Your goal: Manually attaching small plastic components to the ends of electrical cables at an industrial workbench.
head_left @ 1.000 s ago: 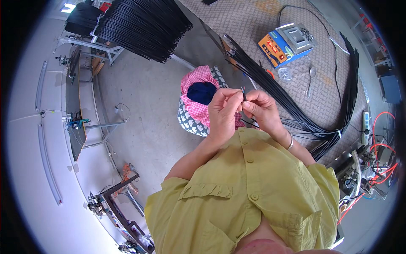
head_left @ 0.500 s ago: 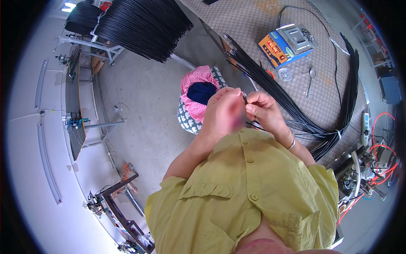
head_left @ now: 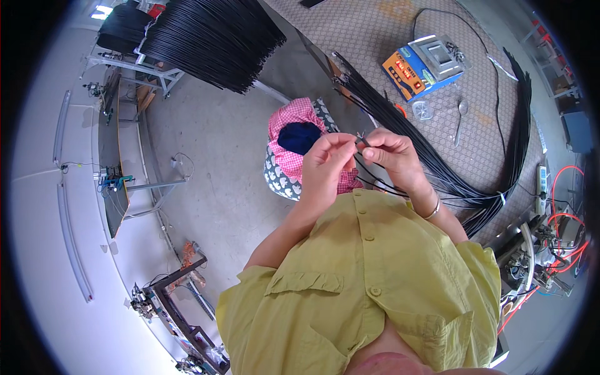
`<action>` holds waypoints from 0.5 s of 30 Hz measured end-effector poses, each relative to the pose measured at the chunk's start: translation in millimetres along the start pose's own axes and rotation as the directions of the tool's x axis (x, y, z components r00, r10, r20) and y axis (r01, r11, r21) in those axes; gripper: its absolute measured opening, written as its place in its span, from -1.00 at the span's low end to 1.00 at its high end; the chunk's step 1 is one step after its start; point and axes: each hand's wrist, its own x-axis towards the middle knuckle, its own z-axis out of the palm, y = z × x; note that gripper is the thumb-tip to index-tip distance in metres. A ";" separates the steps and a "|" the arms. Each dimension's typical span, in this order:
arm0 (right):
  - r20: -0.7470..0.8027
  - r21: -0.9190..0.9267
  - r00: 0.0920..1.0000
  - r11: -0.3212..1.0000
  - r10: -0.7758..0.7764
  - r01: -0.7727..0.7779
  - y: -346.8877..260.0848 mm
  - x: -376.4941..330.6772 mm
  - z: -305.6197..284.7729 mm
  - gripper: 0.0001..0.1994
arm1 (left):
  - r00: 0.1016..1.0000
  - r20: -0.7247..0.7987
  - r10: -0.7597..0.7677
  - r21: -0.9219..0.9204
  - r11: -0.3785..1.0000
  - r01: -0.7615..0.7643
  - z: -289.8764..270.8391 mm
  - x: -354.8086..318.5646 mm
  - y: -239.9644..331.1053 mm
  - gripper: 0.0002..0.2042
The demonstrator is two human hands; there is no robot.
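In front of my chest, my left hand (head_left: pixel 327 165) and my right hand (head_left: pixel 397 159) meet with fingertips pinched at the end of a black cable (head_left: pixel 362 142). Small thin wire ends seem to poke out at its tip, too fine to make out fully. The cable's loose length trails below my right hand toward the table. Right beside my hands, a long bundle of black cables (head_left: pixel 400 128) lies along the table edge and curves round to the right.
On the patterned table (head_left: pixel 350 31) stand a blue and orange box-shaped device (head_left: pixel 415 72) with a metal top, a clear plastic dish (head_left: pixel 422 110) and a spoon (head_left: pixel 461 119). A stool with pink checked cloth (head_left: pixel 289 164) is at the left. Black cables hang on a rack (head_left: pixel 212 40) beyond.
My left hand has turned and opened its palm side away from the cable, with fingertips still at the tip. The cable end now tilts more, and more of its trailing length shows.
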 end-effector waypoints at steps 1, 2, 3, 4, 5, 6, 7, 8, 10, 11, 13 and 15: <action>0.000 -0.021 0.999 0.999 -0.042 0.042 1.4 0.1 0.1 -0.93 | 1.000 0.003 0.030 0.063 0.998 -0.030 1.0 -1.6 0.6 -0.86; -0.010 -0.033 0.998 0.998 -0.062 0.062 3.4 0.1 0.0 -0.91 | 0.998 0.007 0.057 0.095 0.994 -0.057 1.1 -2.5 1.3 -0.86; -0.020 -0.045 0.996 0.996 -0.082 0.081 5.8 0.1 -0.1 -0.89 | 0.996 0.013 0.083 0.126 0.988 -0.084 1.1 -3.2 2.0 -0.86; -0.029 -0.059 0.994 0.993 -0.103 0.101 7.2 0.2 -0.2 -0.86 | 0.994 0.020 0.109 0.157 0.981 -0.111 1.0 -3.6 2.4 -0.86; -0.040 -0.077 0.993 0.991 -0.115 0.112 7.1 0.4 0.6 -0.86 | 0.993 0.019 0.118 0.174 0.978 -0.120 1.6 -3.9 2.9 -0.86; -0.050 -0.095 0.991 0.988 -0.127 0.122 6.7 0.7 2.0 -0.85 | 0.992 0.018 0.127 0.190 0.973 -0.128 2.4 -4.2 3.5 -0.86; -0.060 -0.113 0.989 0.985 -0.138 0.131 6.0 0.7 3.5 -0.85 | 0.991 0.017 0.136 0.207 0.969 -0.137 2.8 -4.4 3.9 -0.85; -0.060 -0.112 0.990 0.987 -0.125 0.118 5.0 0.4 4.6 -0.86 | 0.990 0.016 0.137 0.200 0.970 -0.137 2.2 -4.0 3.8 -0.85; -0.063 -0.110 0.993 0.990 -0.098 0.091 2.7 -0.6 6.3 -0.87 | 0.990 0.015 0.139 0.186 0.973 -0.139 0.3 -2.4 3.4 -0.85; -0.061 -0.101 0.994 0.991 -0.092 0.085 1.7 -0.9 6.7 -0.87 | 0.990 0.016 0.139 0.204 0.969 -0.139 0.2 -2.3 4.3 -0.85; -0.059 -0.085 0.995 0.994 -0.079 0.074 -0.3 -1.6 7.5 -0.89 | 0.990 0.020 0.139 0.241 0.960 -0.139 -0.1 -2.3 7.0 -0.86; -0.046 -0.092 0.997 0.994 -0.063 0.058 -4.8 -2.5 9.5 -0.91 | 0.987 0.047 0.151 0.255 0.954 -0.158 -2.6 -0.7 8.1 -0.87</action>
